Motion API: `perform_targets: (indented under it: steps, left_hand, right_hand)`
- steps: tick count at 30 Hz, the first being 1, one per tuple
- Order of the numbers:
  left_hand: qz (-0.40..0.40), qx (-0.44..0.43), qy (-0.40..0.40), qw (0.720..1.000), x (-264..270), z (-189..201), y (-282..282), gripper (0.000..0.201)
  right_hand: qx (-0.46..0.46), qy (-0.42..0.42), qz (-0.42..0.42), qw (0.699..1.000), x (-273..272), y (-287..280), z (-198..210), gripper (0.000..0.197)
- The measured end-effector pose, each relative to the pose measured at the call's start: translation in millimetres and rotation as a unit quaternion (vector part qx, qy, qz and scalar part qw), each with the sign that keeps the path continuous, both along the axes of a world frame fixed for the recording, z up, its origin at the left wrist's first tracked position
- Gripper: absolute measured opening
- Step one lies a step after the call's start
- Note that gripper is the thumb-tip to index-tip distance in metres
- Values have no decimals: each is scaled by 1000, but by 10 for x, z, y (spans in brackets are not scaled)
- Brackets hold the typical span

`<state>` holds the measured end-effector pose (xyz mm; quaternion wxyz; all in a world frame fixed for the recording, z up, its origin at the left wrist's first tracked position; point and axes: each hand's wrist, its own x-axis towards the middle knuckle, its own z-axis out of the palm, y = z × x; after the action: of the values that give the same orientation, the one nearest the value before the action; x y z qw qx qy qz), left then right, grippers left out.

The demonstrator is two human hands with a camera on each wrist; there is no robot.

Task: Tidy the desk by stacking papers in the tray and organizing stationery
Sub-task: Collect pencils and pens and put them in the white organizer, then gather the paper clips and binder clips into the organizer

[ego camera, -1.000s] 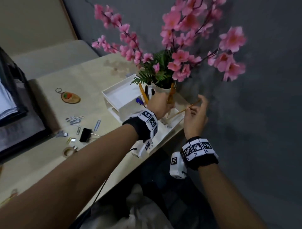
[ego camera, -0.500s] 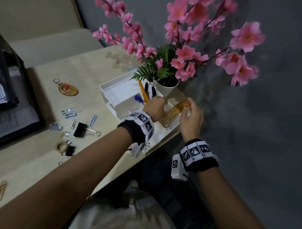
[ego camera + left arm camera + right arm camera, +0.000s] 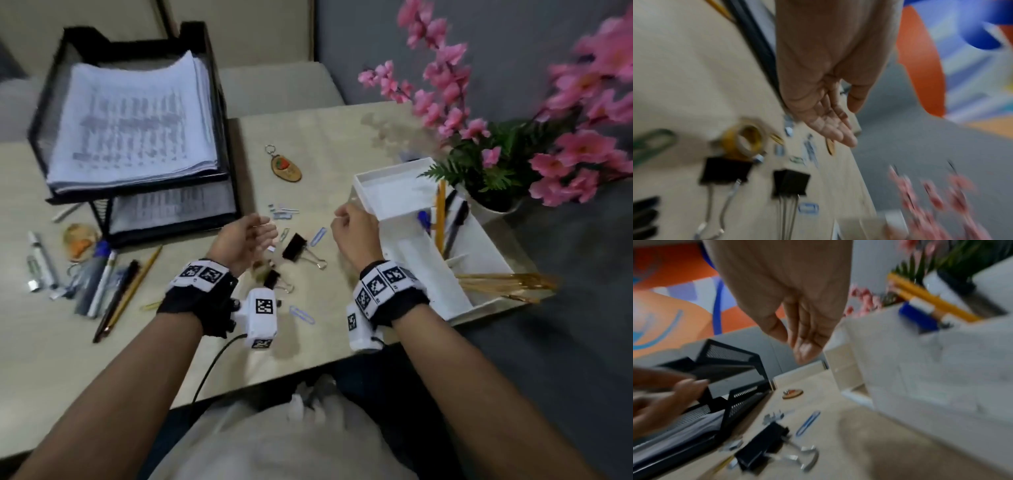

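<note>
My left hand (image 3: 262, 231) hovers empty over the desk with its fingers straight (image 3: 838, 131), just right of the black mesh paper tray (image 3: 222, 102). A thick stack of printed papers (image 3: 133, 116) fills that tray. My right hand (image 3: 344, 221) hangs relaxed and empty (image 3: 799, 344) beside the white organizer (image 3: 404, 253). Between the hands lie two black binder clips (image 3: 295, 247) (image 3: 273, 279) and blue paper clips (image 3: 318, 236). A bundle of gold pencils (image 3: 507, 284) lies in the organizer's near compartment. Pens and a yellow pencil (image 3: 441, 219) stand in another.
Loose pens, markers and pencils (image 3: 102, 284) and a tape roll (image 3: 80, 236) lie at the left. A wooden keychain (image 3: 286, 168) rests at mid-desk. A pot of pink flowers (image 3: 496, 164) stands behind the organizer. The desk edge runs close below my wrists.
Both hands have left the organizer and moved left over the clips. The right hand has let go of the gold pencils, which now lie in the organizer. The view has swung left.
</note>
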<state>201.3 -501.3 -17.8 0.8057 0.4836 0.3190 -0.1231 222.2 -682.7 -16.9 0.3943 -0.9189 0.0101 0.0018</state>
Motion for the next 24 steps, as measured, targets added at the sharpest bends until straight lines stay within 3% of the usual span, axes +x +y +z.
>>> perform_targets:
  steps: [3, 7, 13, 16, 19, 24]
  left_hand:
    - [94, -115, 28, 989, -184, -138, 462, 43]
    - [155, -156, 40, 975, -277, -284, 783, 64]
    - [165, -155, 61, 972, -226, -365, 859, 64]
    - [161, -158, 79, 971, -176, -415, 851, 46]
    - [156, -149, 88, 972, -131, -453, 829, 35]
    - [155, -143, 90, 973, -101, -509, 853, 33]
  right_hand:
    - [-60, 126, -19, 990, 190, 172, -271, 26]
    - [-78, 183, -65, 978, 319, 344, -502, 30]
    - [-133, 206, -72, 967, 405, 441, -655, 25]
    - [-150, 215, -36, 964, 463, 487, -587, 26]
    - [-158, 173, 21, 972, 626, 605, -465, 7]
    - [-160, 108, 111, 975, 923, 761, -464, 26]
